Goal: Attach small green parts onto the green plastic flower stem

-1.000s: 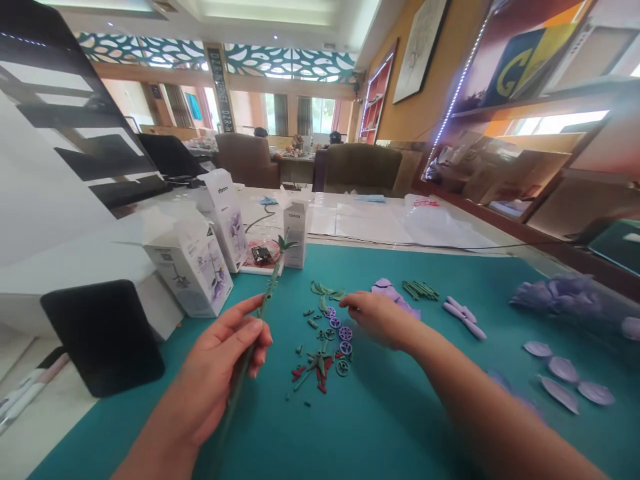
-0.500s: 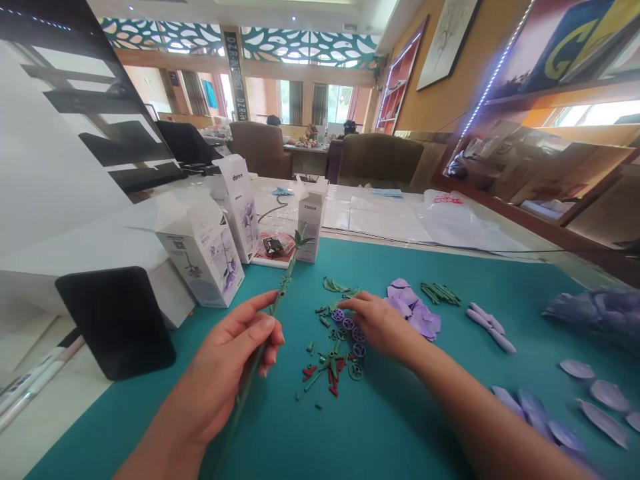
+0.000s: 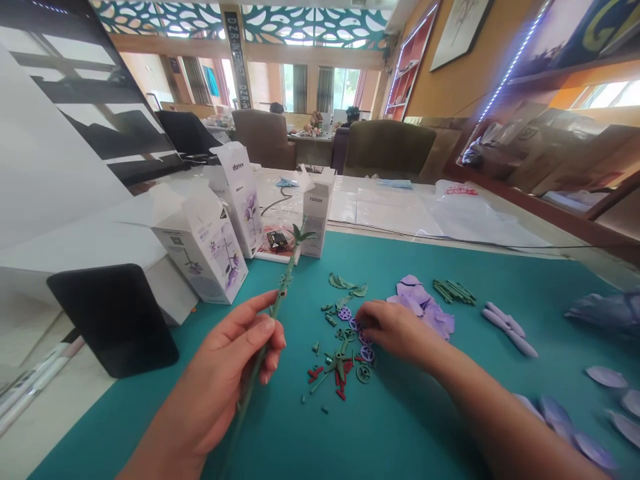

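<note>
A slender green stem [image 3: 283, 288], topped with pointed leaves, slants upward in the left hand [image 3: 245, 347]; small purple spoked wheels [image 3: 367, 354] lie loosely lined on a teal mat [image 3: 425, 427], partly hidden by the right hand [image 3: 393, 327].

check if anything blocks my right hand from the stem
Nothing visible blocks the right hand from the stem above the left hand's grip; green bits and purple wheels between lie low on the mat.
</note>
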A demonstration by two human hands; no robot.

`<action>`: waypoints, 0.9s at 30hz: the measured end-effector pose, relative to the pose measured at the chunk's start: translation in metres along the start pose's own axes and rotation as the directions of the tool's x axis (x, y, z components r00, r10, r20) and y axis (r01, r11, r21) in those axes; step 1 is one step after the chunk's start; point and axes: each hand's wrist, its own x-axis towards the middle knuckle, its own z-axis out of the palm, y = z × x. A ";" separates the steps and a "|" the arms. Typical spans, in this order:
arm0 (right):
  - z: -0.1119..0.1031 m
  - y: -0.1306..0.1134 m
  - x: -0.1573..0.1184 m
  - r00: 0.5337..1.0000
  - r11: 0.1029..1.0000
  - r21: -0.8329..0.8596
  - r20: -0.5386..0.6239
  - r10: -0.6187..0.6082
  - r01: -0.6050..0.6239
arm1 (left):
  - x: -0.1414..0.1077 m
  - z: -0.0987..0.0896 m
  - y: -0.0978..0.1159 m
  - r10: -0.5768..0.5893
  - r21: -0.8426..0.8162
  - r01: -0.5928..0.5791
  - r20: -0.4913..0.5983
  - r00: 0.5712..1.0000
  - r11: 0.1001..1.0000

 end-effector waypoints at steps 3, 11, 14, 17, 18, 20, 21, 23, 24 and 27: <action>0.001 0.000 0.001 0.999 1.000 0.011 -0.034 0.014 -0.014 | 0.000 0.002 0.000 -0.009 -0.005 0.009 0.009 1.000 1.000; 0.003 -0.001 0.000 0.968 0.989 0.051 -0.217 -0.127 0.141 | -0.007 0.010 0.004 -0.011 -0.017 0.010 -0.053 0.999 1.000; 0.004 -0.002 0.000 0.963 0.984 0.050 -0.216 -0.159 0.174 | -0.003 0.005 0.000 -0.021 -0.018 0.021 -0.017 1.000 1.000; 0.004 -0.002 -0.001 0.963 0.983 0.035 -0.212 -0.169 0.181 | 0.002 0.000 -0.004 -0.023 -0.012 0.023 0.014 1.000 1.000; 0.004 -0.002 -0.001 0.961 0.981 0.033 -0.211 -0.180 0.191 | 0.003 -0.001 -0.005 -0.017 -0.013 0.018 0.016 1.000 1.000; 0.005 -0.003 -0.001 0.955 0.973 0.028 -0.203 -0.217 0.228 | 0.003 -0.001 -0.006 -0.010 -0.015 0.011 0.019 1.000 1.000; 0.006 -0.004 -0.001 0.950 0.968 0.021 -0.195 -0.242 0.251 | 0.003 -0.001 -0.006 -0.008 -0.014 0.009 0.020 1.000 1.000; 0.009 -0.005 -0.002 0.941 0.955 0.001 -0.169 -0.293 0.298 | 0.001 0.001 -0.005 -0.010 -0.010 0.010 0.027 1.000 1.000; 0.011 -0.005 -0.001 0.935 0.947 -0.014 -0.150 -0.320 0.322 | 0.001 0.002 -0.004 -0.011 -0.009 0.011 0.026 1.000 1.000; 0.016 -0.006 0.000 0.921 0.925 -0.061 -0.086 -0.380 0.376 | -0.002 0.006 -0.002 -0.012 -0.006 0.012 0.003 1.000 1.000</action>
